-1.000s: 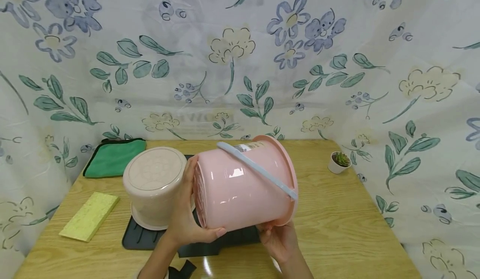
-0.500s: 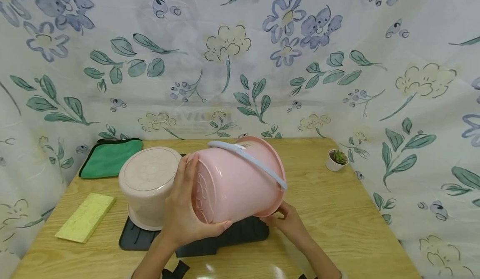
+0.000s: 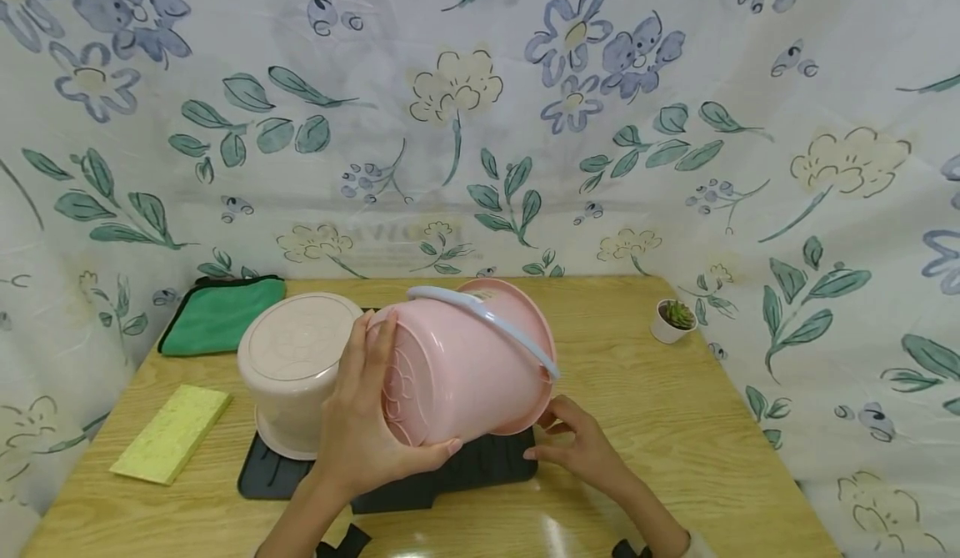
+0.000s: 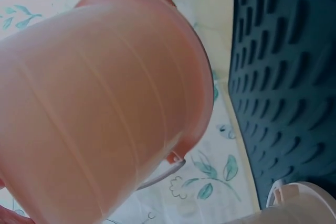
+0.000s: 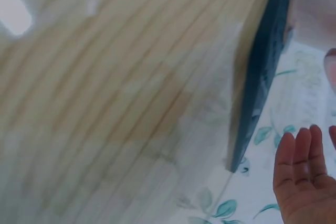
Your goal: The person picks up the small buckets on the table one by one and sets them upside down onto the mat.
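A glossy pink bucket [image 3: 472,366] with a pale blue handle [image 3: 498,324] is held tilted on its side, its mouth facing right and its patterned base toward the left. My left hand [image 3: 356,424] grips it at the base, thumb below and fingers over the top. Close by the lower rim is my right hand [image 3: 585,449], its fingers loosely bent and holding nothing; the right wrist view shows that hand [image 5: 304,182] with fingers extended. Beneath the bucket lies a dark ribbed mat [image 3: 480,470]. An upside-down cream bucket [image 3: 300,383] stands on the mat's left part.
On the left of the wooden table [image 3: 660,491] lies a yellow sponge-like slab [image 3: 172,434], with a folded green cloth [image 3: 223,318] behind it. A small potted succulent [image 3: 672,321] stands at the back right. Floral curtain [image 3: 465,149] surrounds the table.
The pink bucket has shifted left and turned so more of its base shows. My right hand has come away from under the rim toward the right.
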Tool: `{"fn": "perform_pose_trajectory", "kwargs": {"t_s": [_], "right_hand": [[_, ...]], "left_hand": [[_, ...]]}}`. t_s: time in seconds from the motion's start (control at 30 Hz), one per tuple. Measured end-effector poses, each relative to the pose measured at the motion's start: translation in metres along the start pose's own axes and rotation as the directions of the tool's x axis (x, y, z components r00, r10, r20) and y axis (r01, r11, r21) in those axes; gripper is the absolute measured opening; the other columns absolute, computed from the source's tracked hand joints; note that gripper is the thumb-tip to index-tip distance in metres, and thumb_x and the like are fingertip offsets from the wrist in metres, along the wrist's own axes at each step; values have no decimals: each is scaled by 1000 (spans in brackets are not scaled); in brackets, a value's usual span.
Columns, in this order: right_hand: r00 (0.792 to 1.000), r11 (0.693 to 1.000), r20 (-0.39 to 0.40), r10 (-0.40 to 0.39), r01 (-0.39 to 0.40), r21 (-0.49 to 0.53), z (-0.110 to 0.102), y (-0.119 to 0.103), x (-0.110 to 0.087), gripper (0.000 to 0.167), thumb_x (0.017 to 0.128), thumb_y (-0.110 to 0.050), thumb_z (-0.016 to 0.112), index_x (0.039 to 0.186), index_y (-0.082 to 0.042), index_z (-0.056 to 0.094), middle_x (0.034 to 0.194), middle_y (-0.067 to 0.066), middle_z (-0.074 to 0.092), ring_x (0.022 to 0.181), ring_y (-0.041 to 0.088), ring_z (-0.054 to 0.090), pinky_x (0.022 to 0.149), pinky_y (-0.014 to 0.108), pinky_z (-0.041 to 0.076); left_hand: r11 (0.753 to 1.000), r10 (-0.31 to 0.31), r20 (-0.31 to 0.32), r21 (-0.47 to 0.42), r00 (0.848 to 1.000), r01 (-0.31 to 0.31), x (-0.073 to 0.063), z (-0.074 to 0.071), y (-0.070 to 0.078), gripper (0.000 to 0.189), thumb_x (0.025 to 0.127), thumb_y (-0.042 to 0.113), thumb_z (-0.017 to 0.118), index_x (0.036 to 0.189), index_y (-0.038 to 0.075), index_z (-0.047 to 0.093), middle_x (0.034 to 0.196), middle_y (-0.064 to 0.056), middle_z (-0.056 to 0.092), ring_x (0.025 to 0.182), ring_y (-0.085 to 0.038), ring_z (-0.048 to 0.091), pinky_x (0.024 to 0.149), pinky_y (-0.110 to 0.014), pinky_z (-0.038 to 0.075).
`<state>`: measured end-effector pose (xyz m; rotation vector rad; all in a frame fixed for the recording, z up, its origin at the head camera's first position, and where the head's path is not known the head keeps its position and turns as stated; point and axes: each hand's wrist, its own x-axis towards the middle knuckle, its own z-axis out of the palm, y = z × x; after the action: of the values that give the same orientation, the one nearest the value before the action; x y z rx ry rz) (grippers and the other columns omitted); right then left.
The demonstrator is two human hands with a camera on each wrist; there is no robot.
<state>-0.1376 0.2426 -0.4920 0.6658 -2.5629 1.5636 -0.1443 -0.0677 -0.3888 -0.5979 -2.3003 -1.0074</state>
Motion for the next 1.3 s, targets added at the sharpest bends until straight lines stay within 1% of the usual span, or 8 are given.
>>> {"fn": "perform_pose_trajectory", "kwargs": {"t_s": [0.1,0.23,0.33,0.5,0.73,0.87,0.97,1.3], "right_hand": [[999,999,31,-9,10,-42,-2,3,0,41,78,-18,85,113,-12,65,99,14,61,90,31,60,78,40,56],[996,994,82,-38,46,-99,-5,7,0,58,76,-19,86,128,-8,64,92,11,59,83,27,56,74,35,54],[991,986,121,-64,82,-146,-5,11,1,64,76,-21,86,133,-5,62,86,8,55,78,19,51,71,27,49],[983,962,162,-87,126,-244,-4,17,1,63,78,-27,85,133,-6,63,81,5,50,75,8,42,67,19,38],[980,906,178,-90,155,-393,-3,18,-1,52,84,-30,80,130,-11,66,80,-5,43,71,0,32,61,17,33],[980,866,182,-77,156,-475,-1,18,-2,48,84,-31,80,126,-13,69,81,-9,39,70,0,30,59,16,31],[983,848,178,-53,138,-511,-1,19,-3,49,83,-33,80,126,-12,69,80,-8,41,71,0,30,58,16,30],[987,858,155,44,42,-512,-3,24,-6,52,82,-40,79,126,-12,70,81,-5,44,70,1,31,58,16,30]], "left_hand": [[999,0,-6,34,1000,0,-1,1,0,131,50,70,83,158,21,27,156,-14,30,132,-34,42,78,-58,55],[996,-3,-20,86,1000,5,-4,2,2,131,50,75,80,158,22,28,157,-16,29,133,-36,40,73,-60,55],[992,-11,-30,123,999,15,-6,3,4,132,49,76,80,158,23,28,157,-18,27,134,-38,39,70,-62,54],[980,-19,-30,196,999,25,-9,5,8,132,47,78,79,157,26,29,156,-21,27,136,-41,36,69,-65,53],[964,-20,-13,264,1000,22,-10,10,13,133,45,80,78,157,29,28,156,-21,26,137,-41,35,66,-62,54],[955,-19,1,298,1000,18,-11,14,17,134,44,80,78,158,30,28,156,-23,26,137,-44,36,67,-63,54],[942,-15,-1,335,1000,14,-12,19,20,132,45,82,75,158,30,27,154,-25,27,137,-46,36,69,-64,53],[883,-56,16,467,998,43,-13,36,22,133,46,89,68,157,28,28,150,-31,30,134,-54,36,71,-63,53]]}}
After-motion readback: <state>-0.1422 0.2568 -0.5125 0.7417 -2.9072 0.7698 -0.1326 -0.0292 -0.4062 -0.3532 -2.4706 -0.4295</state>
